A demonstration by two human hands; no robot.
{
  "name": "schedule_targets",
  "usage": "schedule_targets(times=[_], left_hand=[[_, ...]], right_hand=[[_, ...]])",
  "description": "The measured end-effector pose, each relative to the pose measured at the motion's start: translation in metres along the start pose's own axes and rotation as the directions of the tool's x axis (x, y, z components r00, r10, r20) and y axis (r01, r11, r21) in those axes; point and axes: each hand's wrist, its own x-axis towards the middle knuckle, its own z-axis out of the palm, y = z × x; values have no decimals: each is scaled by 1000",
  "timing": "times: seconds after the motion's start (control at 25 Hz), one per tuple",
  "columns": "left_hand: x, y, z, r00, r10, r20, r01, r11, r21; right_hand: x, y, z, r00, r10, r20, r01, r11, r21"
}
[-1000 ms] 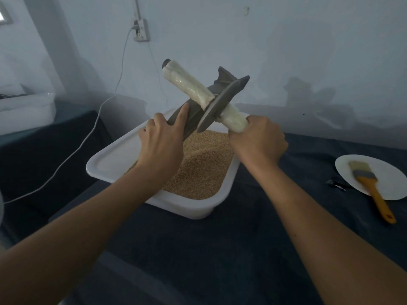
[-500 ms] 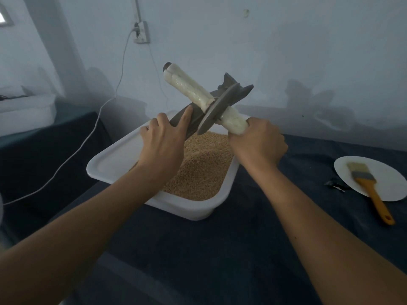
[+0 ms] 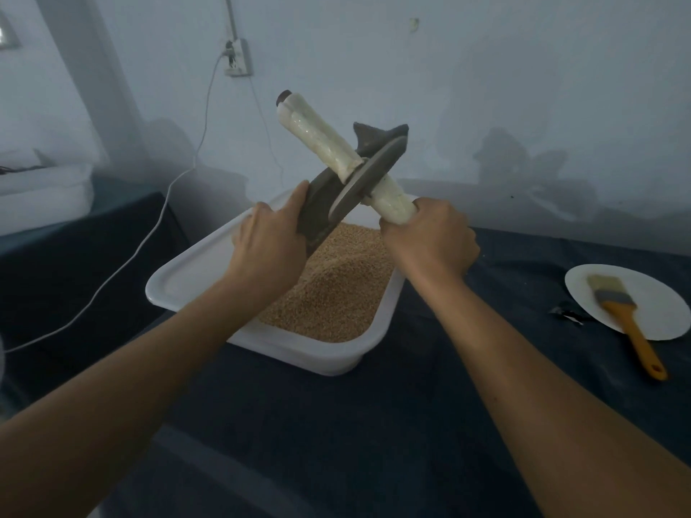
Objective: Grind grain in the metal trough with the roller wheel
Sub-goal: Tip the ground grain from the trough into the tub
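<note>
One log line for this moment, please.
left hand: grips tilted metal trough | right hand: grips roller wheel handle | below: white tub of grain

open dark cloth (image 3: 336, 424) before white tub (image 3: 318, 355), plate (image 3: 665, 293) with brush (image 3: 628, 323) at right

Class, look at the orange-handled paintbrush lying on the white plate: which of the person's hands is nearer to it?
Right. The right hand grips the roller's white handle, left of the orange-handled paintbrush; the left hand is farther left, holding the dark metal trough.
</note>
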Motion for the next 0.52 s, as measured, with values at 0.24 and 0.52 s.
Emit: schedule_targets(times=[0.24, 0.52], left_hand=[[4, -5, -16, 937, -219, 271, 328, 819, -471], [-2, 14, -42, 784, -256, 566, 617, 426, -662]], right_hand=[[11, -11, -9, 998, 31, 53, -33, 999, 37], [17, -22, -12, 994, -44, 101, 47, 999, -19]])
